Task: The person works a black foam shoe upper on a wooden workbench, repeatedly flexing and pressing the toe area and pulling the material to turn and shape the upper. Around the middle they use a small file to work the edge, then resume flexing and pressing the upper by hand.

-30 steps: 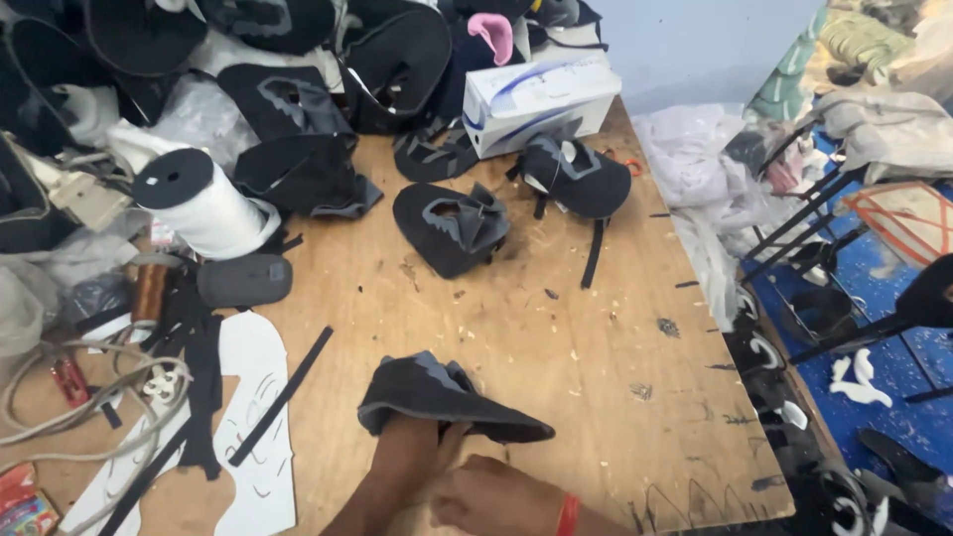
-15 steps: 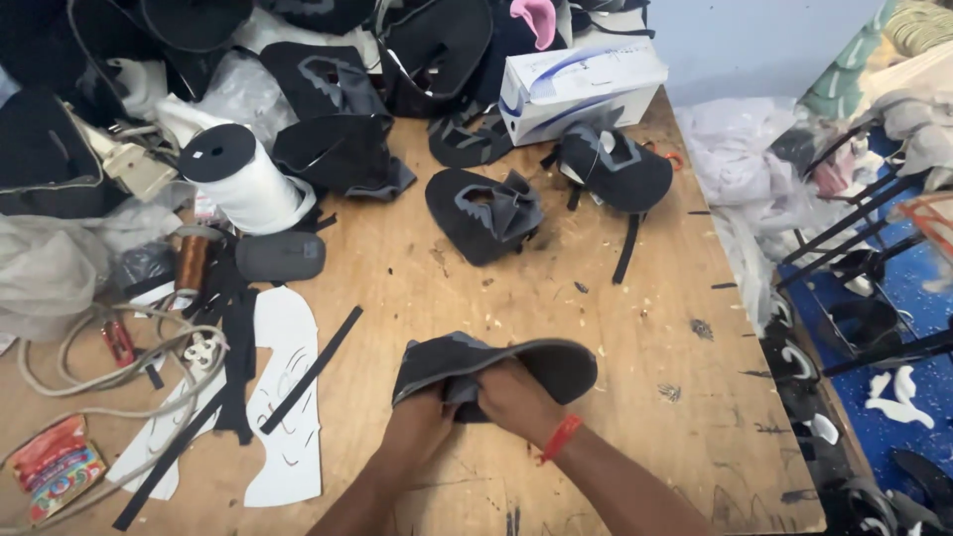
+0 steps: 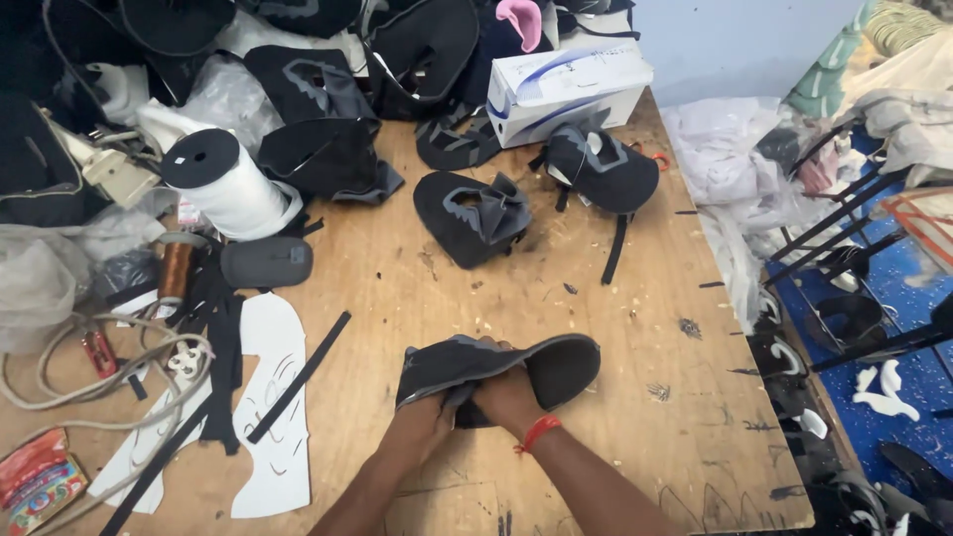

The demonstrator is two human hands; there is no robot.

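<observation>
Since earlier: shoe upper (image 3: 496,365) pulled slightly nearer, both hands bunched closer | left hand (image 3: 429,415) and right hand (image 3: 508,397) both gripping upper, lower centre of frame, on wooden surface (image 3: 397,298) | white thread spool (image 3: 223,184) upper left

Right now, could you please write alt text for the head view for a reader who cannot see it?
Two bare hands, the left hand and the right hand, grip a black shoe upper on a wooden workbench. Farther back lie more black shoe parts, a white thread spool and a white box; white paper patterns lie at the left.
</observation>
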